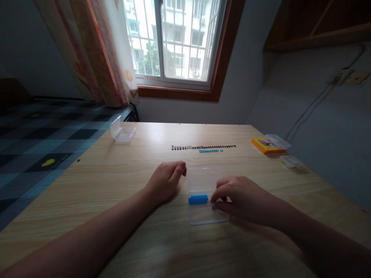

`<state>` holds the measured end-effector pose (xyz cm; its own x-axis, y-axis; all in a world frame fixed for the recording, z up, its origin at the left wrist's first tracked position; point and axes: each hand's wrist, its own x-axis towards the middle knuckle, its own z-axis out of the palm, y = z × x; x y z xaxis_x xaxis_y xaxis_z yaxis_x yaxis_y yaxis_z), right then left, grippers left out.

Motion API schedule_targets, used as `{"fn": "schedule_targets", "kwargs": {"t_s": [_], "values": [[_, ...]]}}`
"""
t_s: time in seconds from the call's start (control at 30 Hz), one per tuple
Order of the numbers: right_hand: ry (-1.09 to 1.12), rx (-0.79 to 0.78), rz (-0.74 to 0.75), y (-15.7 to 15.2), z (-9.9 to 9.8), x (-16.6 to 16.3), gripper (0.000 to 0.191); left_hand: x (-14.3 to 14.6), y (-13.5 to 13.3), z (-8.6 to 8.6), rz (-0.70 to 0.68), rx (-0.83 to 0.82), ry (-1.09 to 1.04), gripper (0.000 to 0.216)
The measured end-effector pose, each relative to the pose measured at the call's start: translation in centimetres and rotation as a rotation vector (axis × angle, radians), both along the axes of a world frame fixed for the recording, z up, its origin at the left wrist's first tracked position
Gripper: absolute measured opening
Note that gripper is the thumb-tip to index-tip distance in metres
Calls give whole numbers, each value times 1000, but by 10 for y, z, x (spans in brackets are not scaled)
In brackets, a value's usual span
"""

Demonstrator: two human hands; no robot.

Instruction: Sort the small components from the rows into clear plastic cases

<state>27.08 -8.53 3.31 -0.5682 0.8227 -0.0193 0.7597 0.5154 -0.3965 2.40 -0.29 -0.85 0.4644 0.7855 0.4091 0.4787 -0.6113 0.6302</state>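
Note:
My left hand (169, 175) rests on the table just left of a clear plastic box (203, 179), its fingers curled closed and the thumb against them. Whether anything is inside that hand is hidden. Over the right side of the lying-open box, my right hand (239, 195) has curled fingers, with a small blue piece (213, 207) at the thumb tip. Beside those fingertips, a bundle of blue sticks (198, 199) lies across the box. Farther back, a row of small dark pieces (203, 147) stretches over the table, with a shorter row of small blue pieces (208, 151) in front.
A clear open box (124, 134) stands at the table's back left. An orange-and-yellow box (268, 145) and a small clear container (290, 161) lie near the right edge. Behind the wooden table (87, 193) is a window (179, 42); a checked bed (52, 135) is at left.

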Motion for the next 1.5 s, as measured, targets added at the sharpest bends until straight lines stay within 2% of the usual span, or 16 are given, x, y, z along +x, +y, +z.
{"fn": "schedule_targets", "kwargs": {"t_s": [0.37, 0.9, 1.27, 1.5], "values": [[-59, 33, 205, -1, 7, 8, 20, -1, 0, 0, -11, 6, -9, 47], [-92, 89, 186, 1, 4, 5, 23, 0, 1, -1, -29, 9, -11, 45], [-108, 134, 270, 0, 4, 7, 18, 0, 1, -1, -21, 6, -2, 45], [-90, 111, 225, 0, 2, 3, 19, 0, 2, -1, -20, 4, -1, 45]]}}
